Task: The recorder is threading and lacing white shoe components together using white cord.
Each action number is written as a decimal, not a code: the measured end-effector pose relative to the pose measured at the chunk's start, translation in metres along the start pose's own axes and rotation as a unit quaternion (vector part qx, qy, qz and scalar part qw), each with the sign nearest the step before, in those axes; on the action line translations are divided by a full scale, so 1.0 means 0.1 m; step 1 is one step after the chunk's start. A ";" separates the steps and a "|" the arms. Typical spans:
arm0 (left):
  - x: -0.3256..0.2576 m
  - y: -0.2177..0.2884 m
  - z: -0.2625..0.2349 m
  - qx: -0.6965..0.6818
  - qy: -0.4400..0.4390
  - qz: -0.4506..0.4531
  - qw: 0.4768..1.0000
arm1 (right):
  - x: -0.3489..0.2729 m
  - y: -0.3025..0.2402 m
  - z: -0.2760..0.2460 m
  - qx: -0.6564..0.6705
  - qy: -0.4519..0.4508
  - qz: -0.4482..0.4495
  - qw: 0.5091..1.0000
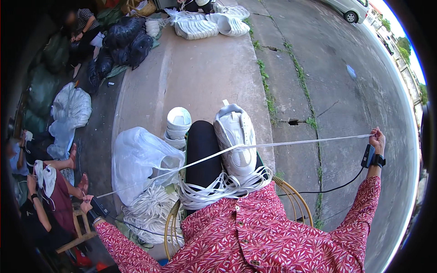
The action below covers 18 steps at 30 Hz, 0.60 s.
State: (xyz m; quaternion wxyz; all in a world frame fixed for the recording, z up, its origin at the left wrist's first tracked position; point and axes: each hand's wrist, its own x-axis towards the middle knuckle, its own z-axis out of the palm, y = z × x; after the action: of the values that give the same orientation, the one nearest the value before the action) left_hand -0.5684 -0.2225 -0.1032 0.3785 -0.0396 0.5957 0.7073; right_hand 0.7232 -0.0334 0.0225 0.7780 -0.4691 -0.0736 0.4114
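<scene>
A white sneaker (235,119) lies on my right thigh. One white shoelace (314,141) runs through it near the top of its tongue and is pulled taut out to both sides. At the far right my right hand (377,138) is closed on one end of the lace, arm stretched out. Low on the left my left hand (86,204) pinches the other end; its fingers are small here. A loose bundle of white laces (223,185) lies across my lap, just below the sneaker.
Left of my legs are a translucent plastic bag (136,159), a heap of white laces (152,211) and stacked white shoe pieces (178,122). Other people sit at the left and far left. Black bags (123,41) and white bundles (195,26) lie farther off. A van (348,8) stands far right.
</scene>
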 end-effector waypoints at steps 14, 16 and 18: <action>0.26 -0.47 -0.52 0.468 0.193 0.125 0.854 | -0.49 -0.65 -1.76 -0.251 0.077 -0.079 0.962; -0.04 -0.73 -0.45 0.118 0.149 0.070 0.979 | -0.24 -0.27 -1.70 -0.200 0.118 -0.050 0.971; -0.67 -1.42 1.45 0.142 0.048 0.049 0.988 | -0.86 -0.37 -2.17 -0.213 0.169 -0.060 0.960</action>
State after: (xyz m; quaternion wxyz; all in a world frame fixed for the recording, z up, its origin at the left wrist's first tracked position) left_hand -0.3807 -0.1281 -0.1431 0.3157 0.0099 0.7086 0.6309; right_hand 0.7972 -0.2480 -0.0444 0.6846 -0.6813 -0.0552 0.2532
